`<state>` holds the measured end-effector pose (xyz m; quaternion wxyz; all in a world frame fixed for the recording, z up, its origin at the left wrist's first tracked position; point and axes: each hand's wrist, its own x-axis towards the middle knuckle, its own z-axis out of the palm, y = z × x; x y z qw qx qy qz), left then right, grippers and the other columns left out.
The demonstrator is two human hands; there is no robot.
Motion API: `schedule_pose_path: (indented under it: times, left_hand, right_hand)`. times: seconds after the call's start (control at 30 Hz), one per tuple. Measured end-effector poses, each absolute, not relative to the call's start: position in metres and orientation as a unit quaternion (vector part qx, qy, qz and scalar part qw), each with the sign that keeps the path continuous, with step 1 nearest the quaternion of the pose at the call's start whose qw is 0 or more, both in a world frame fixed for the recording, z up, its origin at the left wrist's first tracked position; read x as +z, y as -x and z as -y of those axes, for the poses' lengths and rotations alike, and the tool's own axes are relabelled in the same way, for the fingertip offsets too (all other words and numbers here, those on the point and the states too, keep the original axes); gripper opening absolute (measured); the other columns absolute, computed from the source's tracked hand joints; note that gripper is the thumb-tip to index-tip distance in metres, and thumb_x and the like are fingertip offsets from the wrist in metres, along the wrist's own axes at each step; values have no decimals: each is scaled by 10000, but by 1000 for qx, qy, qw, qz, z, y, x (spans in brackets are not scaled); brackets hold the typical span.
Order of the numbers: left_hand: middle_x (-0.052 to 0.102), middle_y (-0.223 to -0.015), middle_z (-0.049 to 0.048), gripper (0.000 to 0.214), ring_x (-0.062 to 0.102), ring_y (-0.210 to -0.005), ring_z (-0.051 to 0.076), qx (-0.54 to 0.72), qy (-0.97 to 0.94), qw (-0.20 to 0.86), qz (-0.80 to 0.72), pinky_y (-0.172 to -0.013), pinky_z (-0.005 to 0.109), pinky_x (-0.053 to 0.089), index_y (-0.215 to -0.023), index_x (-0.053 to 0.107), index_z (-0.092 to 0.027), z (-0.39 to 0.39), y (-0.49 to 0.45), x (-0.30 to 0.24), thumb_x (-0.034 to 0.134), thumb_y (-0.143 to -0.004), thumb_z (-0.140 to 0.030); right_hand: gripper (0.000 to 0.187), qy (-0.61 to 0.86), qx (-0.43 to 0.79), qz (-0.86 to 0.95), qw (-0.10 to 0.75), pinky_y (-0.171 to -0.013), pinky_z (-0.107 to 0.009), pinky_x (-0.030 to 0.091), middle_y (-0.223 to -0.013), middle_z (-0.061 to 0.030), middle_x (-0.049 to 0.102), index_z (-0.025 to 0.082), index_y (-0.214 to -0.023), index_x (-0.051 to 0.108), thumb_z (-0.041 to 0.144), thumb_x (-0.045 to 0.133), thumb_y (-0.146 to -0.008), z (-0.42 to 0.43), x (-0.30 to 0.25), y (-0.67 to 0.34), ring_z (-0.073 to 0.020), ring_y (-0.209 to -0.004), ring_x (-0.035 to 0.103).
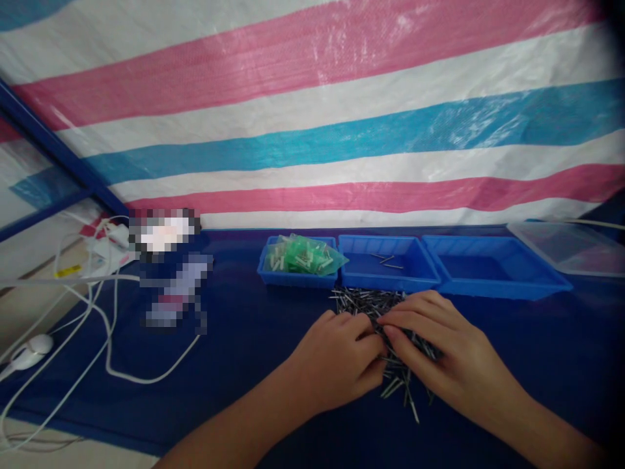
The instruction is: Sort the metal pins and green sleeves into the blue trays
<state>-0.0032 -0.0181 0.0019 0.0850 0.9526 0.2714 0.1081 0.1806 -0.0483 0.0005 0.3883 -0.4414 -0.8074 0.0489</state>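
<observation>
A loose pile of thin metal nails or screws [364, 301] lies on the dark blue table [234, 397], just in front of the blue bins. My left hand [342, 358] rests at the pile's left side with its fingers curled in. From the right, my right hand [444, 355] reaches over the pile, thumb and forefinger drawn together beside the left fingers. Both sets of fingertips meet among the metal pieces. Whatever is pinched there is too small or hidden to make out. Part of the pile is covered by the right hand.
Behind the pile, a left blue bin [299, 281] holds green bags of pale pieces [307, 254]. The middle bin [385, 284] contains several nails; a right bin [502, 288] adjoins it. A clear lid [561, 247] lies far right. White cables [141, 380] and blurred devices [180, 286] occupy the left.
</observation>
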Motion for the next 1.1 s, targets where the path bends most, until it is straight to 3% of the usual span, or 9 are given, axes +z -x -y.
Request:
schedule_pose_path:
  times: [0.27,0.5,0.77,0.97,1.1]
  left_hand:
    - [631,-918,38,123,583,-821,143,265,-862,261,-345,-719,251,432,-938,606,-163,13,8,17,502,-915,-225]
    - [627,-785,6,109,566,-683,98,328,-787,369,-370,-637,193,434,-880,629,-149,20,-2,10,610,-865,-256]
    - [624,-872,47,169,580,-795,136,285,-854,322,-292,-706,234,457,-901,627,-138,16,-2,2,500,-927,-247]
    - [620,-848,45,131,574,-770,136,319,-855,276,-301,-690,237,464,-876,618,-149,10,0,1,580,-885,-274]
    - [613,-829,38,152,568,-768,131,355,-854,245,-291,-705,238,465,-851,612,-156,6,4,7,607,-871,-307]
  right_hand:
    - [133,485,156,768,388,-691,-263,510,-892,-4,661,254,-1006,605,232,565,-882,53,-3,-183,-148,-819,615]
    - [83,517,210,711,428,-599,-226,514,-833,4,666,253,-934,628,286,582,-873,55,-5,-180,-145,-757,633]
    - [81,493,170,730,442,-503,-248,465,-689,6,621,233,-791,609,219,569,-860,53,1,-176,-133,-580,568]
    - [121,442,129,766,448,-624,-264,499,-827,-22,668,230,-928,624,151,556,-864,54,2,-179,-145,-720,615]
    - [125,435,104,773,450,-618,-266,498,-811,-21,667,217,-934,624,143,550,-866,53,4,-182,-140,-703,610]
